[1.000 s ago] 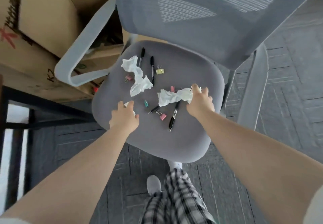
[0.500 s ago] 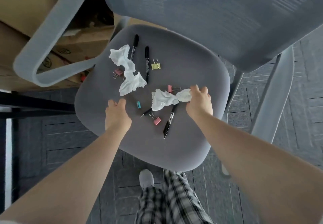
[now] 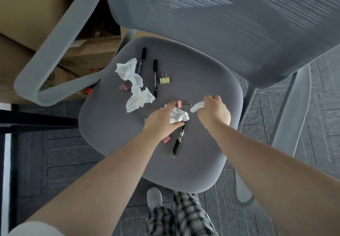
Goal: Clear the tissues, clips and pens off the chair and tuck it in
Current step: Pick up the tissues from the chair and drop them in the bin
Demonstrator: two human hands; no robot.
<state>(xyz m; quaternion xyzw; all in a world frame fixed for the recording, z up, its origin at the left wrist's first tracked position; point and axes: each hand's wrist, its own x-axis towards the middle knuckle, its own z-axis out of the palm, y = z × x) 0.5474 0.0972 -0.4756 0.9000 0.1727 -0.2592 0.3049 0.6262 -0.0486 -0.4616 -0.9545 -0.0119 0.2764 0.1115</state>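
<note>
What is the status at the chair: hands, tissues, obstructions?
Left hand grips crumpled tissue. Right hand pinches tissue bit. Long tissue, two markers, yellow clip lie untouched on seat. Black pen pokes from under gripped tissue.

Tissues (image 3: pixel 137 88), pens (image 3: pixel 155 78), clips (image 3: pixel 165 80) on chair seat (image 3: pixel 202 81)

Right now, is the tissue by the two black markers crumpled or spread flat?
Crumpled. The tissue lies twisted and creased in a ragged strip on the chair seat, not flat.

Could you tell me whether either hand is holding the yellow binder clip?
No, the yellow binder clip lies on the seat beside a black pen, apart from the left hand and right hand.
</note>
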